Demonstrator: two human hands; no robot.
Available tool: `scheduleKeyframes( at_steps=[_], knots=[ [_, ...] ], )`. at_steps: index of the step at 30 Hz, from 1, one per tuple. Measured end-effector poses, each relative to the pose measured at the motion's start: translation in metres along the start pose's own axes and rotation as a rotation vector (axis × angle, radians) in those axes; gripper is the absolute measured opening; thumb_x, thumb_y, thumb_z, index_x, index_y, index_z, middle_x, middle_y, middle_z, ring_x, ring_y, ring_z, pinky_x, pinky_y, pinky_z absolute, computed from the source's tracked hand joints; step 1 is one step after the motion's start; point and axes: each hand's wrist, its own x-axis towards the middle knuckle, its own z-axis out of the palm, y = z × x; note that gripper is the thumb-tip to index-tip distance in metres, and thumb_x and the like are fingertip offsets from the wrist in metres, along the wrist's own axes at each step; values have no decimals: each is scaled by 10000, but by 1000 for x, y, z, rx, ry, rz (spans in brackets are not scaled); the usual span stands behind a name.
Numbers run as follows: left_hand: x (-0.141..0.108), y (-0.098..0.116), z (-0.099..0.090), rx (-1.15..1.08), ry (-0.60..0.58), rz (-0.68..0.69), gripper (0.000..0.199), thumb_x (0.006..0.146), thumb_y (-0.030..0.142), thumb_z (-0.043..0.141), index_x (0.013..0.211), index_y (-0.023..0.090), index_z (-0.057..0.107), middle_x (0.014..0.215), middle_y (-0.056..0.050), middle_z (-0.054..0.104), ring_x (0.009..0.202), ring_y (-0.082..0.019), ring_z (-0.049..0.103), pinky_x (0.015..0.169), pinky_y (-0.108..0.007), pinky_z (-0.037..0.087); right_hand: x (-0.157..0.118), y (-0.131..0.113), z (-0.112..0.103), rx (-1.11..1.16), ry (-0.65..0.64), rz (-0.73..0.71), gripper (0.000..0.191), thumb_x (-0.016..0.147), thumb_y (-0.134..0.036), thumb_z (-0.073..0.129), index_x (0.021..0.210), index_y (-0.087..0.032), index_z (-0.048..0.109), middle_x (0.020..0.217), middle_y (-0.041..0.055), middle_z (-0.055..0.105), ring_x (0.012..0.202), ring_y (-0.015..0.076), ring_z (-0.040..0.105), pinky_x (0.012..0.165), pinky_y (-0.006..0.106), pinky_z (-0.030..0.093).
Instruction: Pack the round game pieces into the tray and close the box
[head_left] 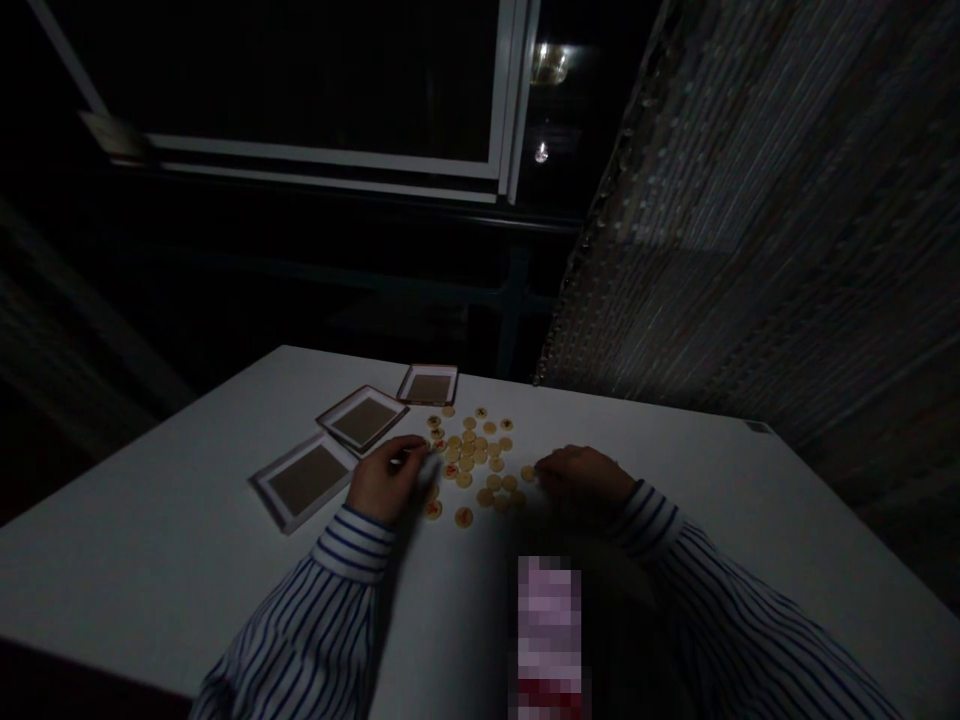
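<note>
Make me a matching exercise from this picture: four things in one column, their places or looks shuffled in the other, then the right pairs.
Column one
1. Round pieces
2. Shallow boxes
3. Beaded curtain
4. Right hand

Column two
A. Hanging in strands at the upper right of the picture
B. At the right-hand edge of the scattered group
C. Yellowish, some with red or dark marks
D. Three, in a slanting row

Pairs: 1-C, 2-D, 3-A, 4-B

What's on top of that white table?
On the white table are round pieces, some marked red or black, between the person's left hand and right hand, and three shallow boxes to the left. Whatever lies beneath the hands or behind the pixelated patch cannot be seen.
</note>
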Motion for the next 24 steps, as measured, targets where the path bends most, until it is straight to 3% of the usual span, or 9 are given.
scheduleKeyframes(
  at_steps=[5,13,24],
  knots=[
    [23,1,13,30,-33,1,360,729,443,471,901,176,640,739,-42,661,621,-169,601,594,-263,467,13,2,-1,-5,6,12,313,824,-279,390,1032,-187,605,1006,76,638,934,206,565,793,295,404],
    [52,-2,31,113,16,93,341,774,371,434,965,153,614,862,-79,665,768,-194,615,727,-296,459,29,2,-13,-20,25,36,307,814,-268,404,1029,-182,606,1010,80,636,942,195,561,801,285,401],
    [47,-31,42,364,94,177,300,804,305,410,958,144,610,968,-95,645,917,-226,572,837,-332,412,87,6,-9,-10,10,34,273,797,-283,407,963,-215,613,966,57,643,882,190,573,710,265,388]
  ],
)
